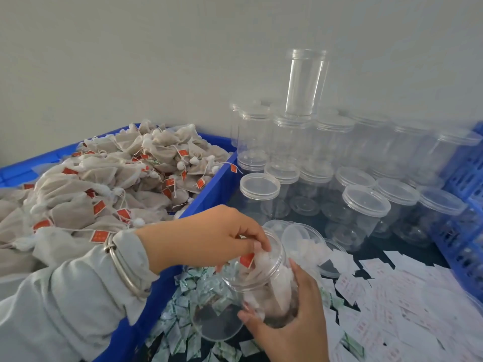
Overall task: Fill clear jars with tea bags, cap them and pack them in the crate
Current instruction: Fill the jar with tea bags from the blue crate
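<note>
The jar [261, 280] lay tipped, its open mouth pointing up and left, toward the bin [206, 194] of tea bags. The right hand [290, 327] curled round its lower end and held it. The left hand [209, 236] was at the mouth, fingers pinching a bag [257, 259] with a red tag. I think the bag must slide down along the jar.
</note>
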`<state>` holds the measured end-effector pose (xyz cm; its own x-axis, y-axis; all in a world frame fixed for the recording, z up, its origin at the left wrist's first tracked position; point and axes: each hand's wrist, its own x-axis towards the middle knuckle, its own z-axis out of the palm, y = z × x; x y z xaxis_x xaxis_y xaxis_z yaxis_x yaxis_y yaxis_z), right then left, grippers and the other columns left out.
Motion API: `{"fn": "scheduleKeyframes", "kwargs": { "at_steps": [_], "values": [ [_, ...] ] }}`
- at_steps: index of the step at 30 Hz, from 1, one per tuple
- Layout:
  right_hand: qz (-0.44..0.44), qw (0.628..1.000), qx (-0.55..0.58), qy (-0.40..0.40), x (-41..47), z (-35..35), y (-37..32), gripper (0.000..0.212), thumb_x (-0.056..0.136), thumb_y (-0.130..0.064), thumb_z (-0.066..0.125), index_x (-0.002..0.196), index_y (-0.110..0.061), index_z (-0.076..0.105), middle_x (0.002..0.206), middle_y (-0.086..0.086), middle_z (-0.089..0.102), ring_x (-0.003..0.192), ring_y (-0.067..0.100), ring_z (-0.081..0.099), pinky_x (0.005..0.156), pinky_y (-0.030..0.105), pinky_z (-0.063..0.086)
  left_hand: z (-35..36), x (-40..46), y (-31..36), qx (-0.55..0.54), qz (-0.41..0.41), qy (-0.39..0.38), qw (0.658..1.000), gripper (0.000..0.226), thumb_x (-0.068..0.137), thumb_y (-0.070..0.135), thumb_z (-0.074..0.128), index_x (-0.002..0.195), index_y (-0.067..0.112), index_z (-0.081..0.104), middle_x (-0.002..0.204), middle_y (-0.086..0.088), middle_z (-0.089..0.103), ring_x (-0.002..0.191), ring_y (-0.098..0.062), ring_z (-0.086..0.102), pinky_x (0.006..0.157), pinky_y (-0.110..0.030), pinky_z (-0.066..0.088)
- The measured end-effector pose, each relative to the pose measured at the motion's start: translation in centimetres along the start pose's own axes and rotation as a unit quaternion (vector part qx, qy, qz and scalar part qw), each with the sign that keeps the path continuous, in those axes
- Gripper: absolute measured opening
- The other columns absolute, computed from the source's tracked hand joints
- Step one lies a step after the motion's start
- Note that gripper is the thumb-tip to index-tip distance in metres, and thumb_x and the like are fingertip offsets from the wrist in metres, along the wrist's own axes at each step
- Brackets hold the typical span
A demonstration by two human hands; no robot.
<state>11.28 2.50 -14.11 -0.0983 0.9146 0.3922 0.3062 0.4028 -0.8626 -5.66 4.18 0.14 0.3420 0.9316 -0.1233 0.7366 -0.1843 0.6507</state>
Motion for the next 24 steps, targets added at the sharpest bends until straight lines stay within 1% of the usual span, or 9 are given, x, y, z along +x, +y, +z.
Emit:
{"fn": "scheduleKeyframes", "kwargs": {
  "at_steps": [4, 7, 10, 12, 13, 15, 18, 20, 24],
  "values": [
    [-0.025, 0.999, -0.029, -0.007, 0.2, 0.0, -0.5, 0.100, 0.036, -0.037, 0.094, 0.116, -0.044, 0.036, 0.112, -0.026, 0.041, 0.106, -0.021, 0.039, 0.085, -0.004, 0.031, -0.2, -0.1, 0.5, 0.012, 0.016, -0.042, 0.999, 0.037, 0.098, 0.011, 0.043, 0.085, 0.042, 0.058, 0.069, 0.037, 0.058, 0.052, 0.010, 0.053, 0.053, -0.008, 0.043],
    [-0.032, 0.998, -0.049, 0.008, 0.4, 0.2, -0.5, 0.097, 0.037, -0.044, 0.092, 0.121, -0.032, 0.043, 0.111, -0.021, 0.047, 0.103, -0.007, 0.048, 0.092, 0.014, 0.042, 0.2, -0.2, 0.7, 0.098, 0.066, -0.072, 0.990, 0.037, 0.099, 0.013, 0.044, 0.080, 0.043, 0.051, 0.060, 0.040, 0.051, 0.058, 0.018, 0.049, 0.058, 0.000, 0.035],
    [0.019, 0.999, -0.025, -0.013, 1.0, 0.3, 0.1, 0.102, 0.038, -0.029, 0.095, 0.128, -0.019, 0.047, 0.116, -0.012, 0.052, 0.109, 0.005, 0.053, 0.091, 0.020, 0.039, 0.2, -0.4, 0.2, 0.042, 0.082, 0.044, 0.995, 0.023, 0.096, 0.020, 0.052, 0.094, 0.040, 0.064, 0.064, 0.032, 0.060, 0.045, 0.002, 0.046, 0.047, -0.007, 0.036],
    [0.064, 0.997, 0.039, 0.007, 1.1, 0.0, 0.1, 0.101, 0.039, -0.044, 0.087, 0.130, -0.022, 0.049, 0.121, -0.011, 0.056, 0.113, 0.008, 0.056, 0.092, 0.023, 0.044, 0.1, -0.3, 0.0, -0.056, 0.089, 0.158, 0.982, 0.013, 0.087, 0.037, 0.059, 0.098, 0.041, 0.064, 0.083, 0.027, 0.068, 0.054, 0.005, 0.055, 0.054, -0.009, 0.043],
    [0.057, 0.995, 0.071, 0.032, 0.9, -0.3, -0.1, 0.099, 0.040, -0.052, 0.082, 0.130, -0.028, 0.049, 0.122, -0.014, 0.057, 0.113, 0.005, 0.056, 0.093, 0.029, 0.047, 0.0, -0.2, -0.1, -0.095, 0.093, 0.187, 0.973, 0.026, 0.079, 0.049, 0.061, 0.104, 0.045, 0.060, 0.097, 0.026, 0.068, 0.072, 0.007, 0.062, 0.067, -0.012, 0.049],
    [0.018, 0.991, 0.118, 0.068, 0.9, -0.6, -0.6, 0.091, 0.048, -0.053, 0.080, 0.131, -0.030, 0.050, 0.122, -0.010, 0.060, 0.113, 0.010, 0.058, 0.091, 0.042, 0.050, 0.4, 0.1, -0.3, -0.126, 0.096, 0.156, 0.975, 0.063, 0.063, 0.065, 0.066, 0.120, 0.051, 0.044, 0.125, 0.027, 0.056, 0.112, 0.011, 0.053, 0.095, -0.017, 0.047],
    [-0.016, 0.985, 0.154, 0.077, 0.7, -0.7, -0.8, 0.089, 0.055, -0.063, 0.077, 0.133, -0.031, 0.046, 0.121, 0.002, 0.062, 0.111, 0.018, 0.061, 0.086, 0.038, 0.053, 2.3, 0.6, -0.3, -0.103, 0.075, 0.025, 0.992, 0.109, 0.048, 0.068, 0.078, 0.138, 0.054, 0.018, 0.143, 0.026, 0.037, 0.129, 0.009, 0.038, 0.109, -0.018, 0.033],
    [-0.007, 0.988, 0.137, 0.068, 0.8, -0.5, -0.9, 0.094, 0.052, -0.069, 0.074, 0.134, -0.039, 0.039, 0.124, -0.001, 0.058, 0.113, 0.017, 0.059, 0.088, 0.041, 0.052, 3.3, 0.9, -0.2, -0.103, 0.079, 0.001, 0.992, 0.112, 0.048, 0.062, 0.079, 0.141, 0.047, 0.019, 0.141, 0.026, 0.040, 0.130, 0.005, 0.038, 0.112, -0.027, 0.033],
    [-0.029, 0.992, 0.117, -0.028, 1.2, -1.3, -0.6, 0.081, 0.073, -0.060, 0.064, 0.139, -0.023, 0.034, 0.128, -0.005, 0.053, 0.119, 0.015, 0.054, 0.094, 0.035, 0.050, 3.0, 1.5, -0.5, -0.131, 0.068, 0.061, 0.987, 0.095, 0.047, 0.061, 0.079, 0.131, 0.044, 0.037, 0.123, 0.025, 0.055, 0.118, 0.006, 0.050, 0.104, -0.028, 0.042]
  ]
}}
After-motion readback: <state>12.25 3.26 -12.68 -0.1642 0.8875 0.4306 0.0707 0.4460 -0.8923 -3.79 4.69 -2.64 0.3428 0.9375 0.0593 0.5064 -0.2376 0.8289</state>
